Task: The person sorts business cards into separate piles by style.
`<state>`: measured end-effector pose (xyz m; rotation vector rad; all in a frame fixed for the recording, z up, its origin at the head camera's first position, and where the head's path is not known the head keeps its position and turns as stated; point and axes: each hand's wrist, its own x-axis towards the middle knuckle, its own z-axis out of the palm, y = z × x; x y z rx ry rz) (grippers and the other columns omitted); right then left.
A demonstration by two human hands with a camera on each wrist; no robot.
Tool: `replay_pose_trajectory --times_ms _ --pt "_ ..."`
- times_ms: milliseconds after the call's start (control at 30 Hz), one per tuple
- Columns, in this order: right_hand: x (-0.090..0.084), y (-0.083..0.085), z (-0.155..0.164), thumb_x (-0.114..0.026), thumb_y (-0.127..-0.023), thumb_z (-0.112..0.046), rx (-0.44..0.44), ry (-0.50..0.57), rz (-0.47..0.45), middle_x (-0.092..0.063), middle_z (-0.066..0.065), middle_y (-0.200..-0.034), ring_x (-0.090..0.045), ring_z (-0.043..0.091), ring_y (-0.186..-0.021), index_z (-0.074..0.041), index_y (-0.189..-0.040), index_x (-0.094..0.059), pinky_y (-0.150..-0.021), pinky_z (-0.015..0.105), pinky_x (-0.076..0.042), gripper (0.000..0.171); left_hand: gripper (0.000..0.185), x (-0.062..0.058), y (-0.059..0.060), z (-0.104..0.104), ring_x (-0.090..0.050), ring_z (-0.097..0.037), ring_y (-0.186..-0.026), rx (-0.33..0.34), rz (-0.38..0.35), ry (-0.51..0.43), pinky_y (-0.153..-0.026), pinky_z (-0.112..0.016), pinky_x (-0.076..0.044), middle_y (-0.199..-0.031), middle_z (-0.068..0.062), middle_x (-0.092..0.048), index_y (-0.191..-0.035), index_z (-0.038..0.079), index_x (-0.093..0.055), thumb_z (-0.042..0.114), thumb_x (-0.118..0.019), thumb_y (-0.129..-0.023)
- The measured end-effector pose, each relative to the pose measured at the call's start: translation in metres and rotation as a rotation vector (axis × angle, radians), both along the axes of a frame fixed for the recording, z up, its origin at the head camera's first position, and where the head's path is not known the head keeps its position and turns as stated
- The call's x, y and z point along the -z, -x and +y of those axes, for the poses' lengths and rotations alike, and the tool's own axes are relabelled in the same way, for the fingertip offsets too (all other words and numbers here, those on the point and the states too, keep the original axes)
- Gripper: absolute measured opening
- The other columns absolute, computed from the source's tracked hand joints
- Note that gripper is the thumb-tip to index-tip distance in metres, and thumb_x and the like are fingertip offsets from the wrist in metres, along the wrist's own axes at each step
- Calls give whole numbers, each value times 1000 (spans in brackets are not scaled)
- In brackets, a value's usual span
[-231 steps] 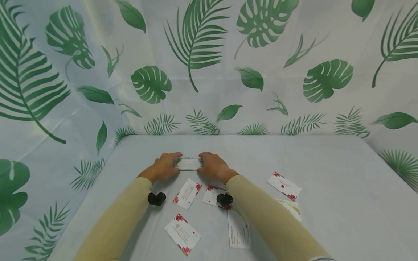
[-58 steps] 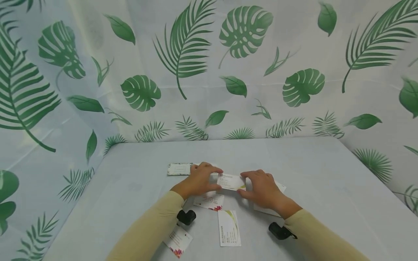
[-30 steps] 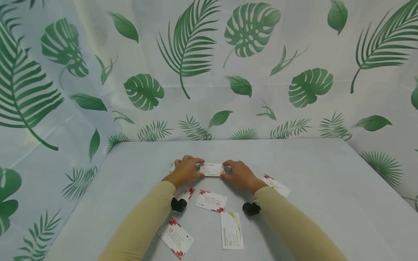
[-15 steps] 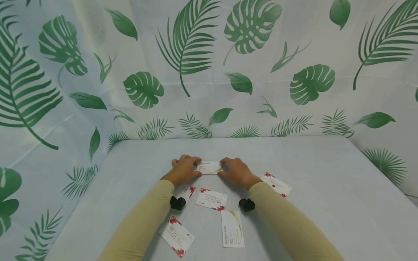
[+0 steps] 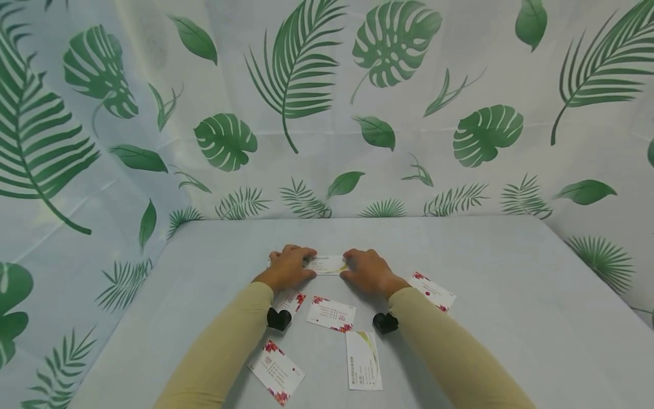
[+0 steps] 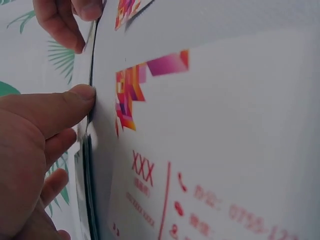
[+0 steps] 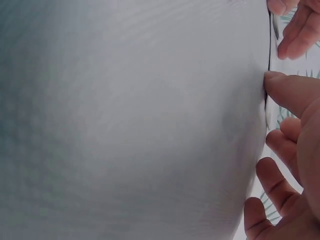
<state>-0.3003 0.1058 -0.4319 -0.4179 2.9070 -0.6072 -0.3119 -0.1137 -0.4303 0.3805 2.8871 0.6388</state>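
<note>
A small stack of business cards [image 5: 327,264] lies on the table [image 5: 490,284] in the head view, its top card white with a green swoosh. My left hand [image 5: 301,266] pinches the stack's left end and my right hand [image 5: 352,266] pinches its right end. In the left wrist view my thumb [image 6: 65,107] presses on the stack's edge [image 6: 89,150], with the other hand's fingers [image 6: 60,22] beyond. The right wrist view shows my thumb [image 7: 290,90] against the stack's thin edge [image 7: 267,95].
Loose cards lie nearer to me: a red-patterned card [image 5: 331,313], a green-swoosh card [image 5: 364,360], a card at the front left [image 5: 276,372], another at the right [image 5: 431,291], and one half under my left wrist [image 5: 289,300]. A leaf-print curtain [image 5: 327,102] backs the table.
Both hands carried the green-swoosh card back and to the left and set it on the stack. Over the last half second they have stayed at its two ends.
</note>
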Motion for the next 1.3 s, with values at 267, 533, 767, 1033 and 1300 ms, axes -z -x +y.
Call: replay_pose_trajectory --times_ms 267,533,767,1033,1300 --pt "-10 -16 19 -72 -93 -30 26 138 -14 -56 17 -140 -54 35 -125 -6 -144 -51 -103 52 -42 60 62 -12 -12 13 -33 -28 -140 94 25 -41 -105 -57 -20 -145 -5 -52 -146 21 -54 36 -77 -90" --pt "-27 -56 75 -73 -92 -30 28 189 29 -58 19 -134 -57 34 -114 -2 -142 -51 -90 51 -48 62 64 -18 -34 41 -34 -23 -141 222 26 -92 -104 -58 -19 -145 -1 -51 -147 22 -53 36 -77 -89" --pt "-29 -102 125 -80 -85 -35 34 127 11 -60 16 -122 -58 33 -108 -5 -139 -55 -85 52 -50 67 62 -18 -60 80 -34 -16 -140 347 34 -69 -104 -53 -21 -140 8 -54 -144 26 -56 40 -78 -88" --pt "-25 -129 158 -88 -74 -37 61 -29 -22 -61 14 -119 -55 37 -108 -9 -131 -62 -87 57 -47 69 65 -8 -71 119 -35 -11 -137 450 7 10 -101 -49 -23 -136 17 -55 -143 29 -56 44 -80 -84" --pt "-17 -136 167 -89 -73 -34 56 -72 11 -65 10 -116 -57 36 -105 -8 -126 -65 -85 57 -47 64 68 -1 -74 140 -38 -8 -132 456 4 56 -96 -42 -25 -134 17 -56 -141 32 -57 46 -83 -80"
